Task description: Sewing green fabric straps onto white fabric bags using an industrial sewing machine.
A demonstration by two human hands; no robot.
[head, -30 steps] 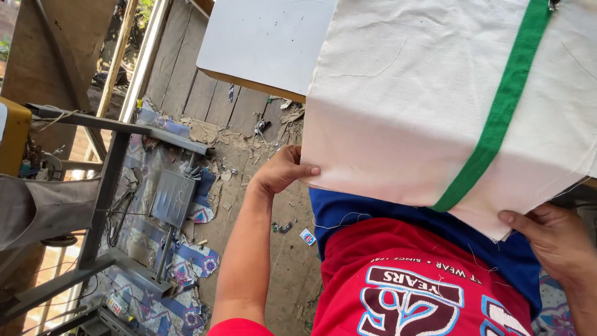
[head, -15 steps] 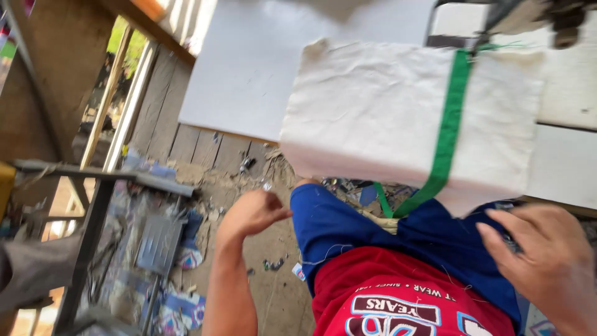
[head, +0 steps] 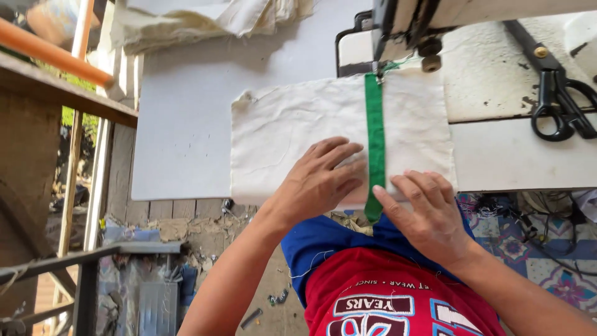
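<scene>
Neither grip is closed: the left hand (head: 320,180) and right hand (head: 424,211) press flat, fingers spread, on the cream cloth (head: 298,130) either side of its green strip (head: 375,137), on the white counter (head: 180,124). Beyond, the strip runs under the sewing machine (head: 410,25); black scissors (head: 556,93) lie right.

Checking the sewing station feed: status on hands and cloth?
Left hand flat on cream cloth. Right hand flat beside green strip, which runs up under the sewing machine. Scissors lie apart, right.

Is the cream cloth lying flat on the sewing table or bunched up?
Flat: the cream cloth lies spread on the table, both hands pressing it.
</scene>
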